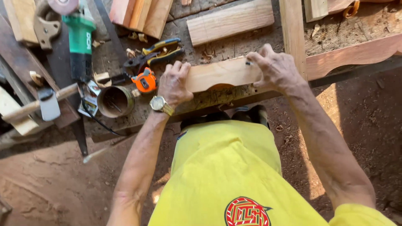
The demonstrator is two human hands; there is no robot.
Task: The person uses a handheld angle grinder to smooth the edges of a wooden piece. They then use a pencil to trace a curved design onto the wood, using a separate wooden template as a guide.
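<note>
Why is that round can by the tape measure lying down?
The can is tipped on its side: its open mouth faces the camera. Why, cannot tell.
</note>
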